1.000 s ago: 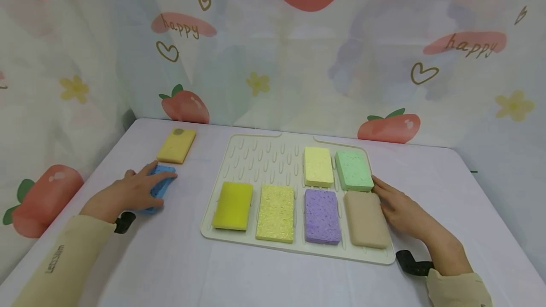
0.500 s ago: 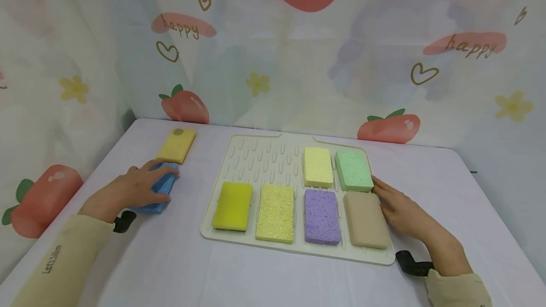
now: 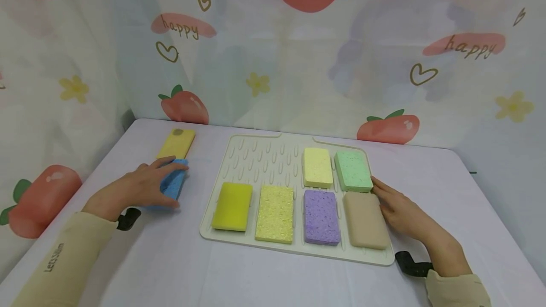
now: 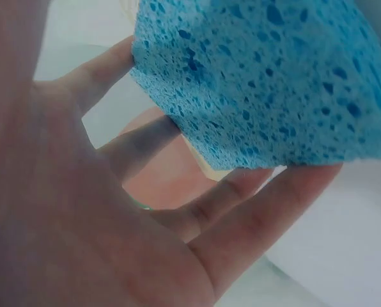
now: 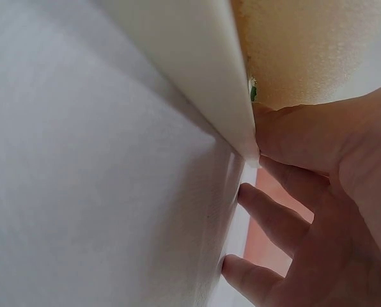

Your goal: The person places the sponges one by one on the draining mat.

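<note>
My left hand (image 3: pixel 147 186) grips a blue sponge (image 4: pixel 254 83) by its edges, fingers spread around it; its pitted face shows in the left wrist view. In the head view the hand partly hides this sponge. Just behind it lies a yellow sponge (image 3: pixel 177 143) with a dark round spot. My right hand (image 3: pixel 401 207) rests at the right edge of a pale drying mat (image 3: pixel 251 160), thumb on the rim (image 5: pixel 197 70) and fingertips down at the table. Closest to this hand are a beige sponge (image 3: pixel 367 219) and a green sponge (image 3: pixel 353 170).
On the mat are also a bright yellow sponge (image 3: pixel 232 206), a speckled yellow sponge (image 3: pixel 275 213), a purple sponge (image 3: pixel 322 217) and a pale yellow sponge (image 3: pixel 317 167). A printed curtain (image 3: pixel 290 60) hangs behind the white-covered table (image 3: pixel 239 278).
My left hand has moved right and slightly away from me with the blue sponge, which now overlaps the spotted yellow sponge's near end. My right hand has stayed in place at the mat.
</note>
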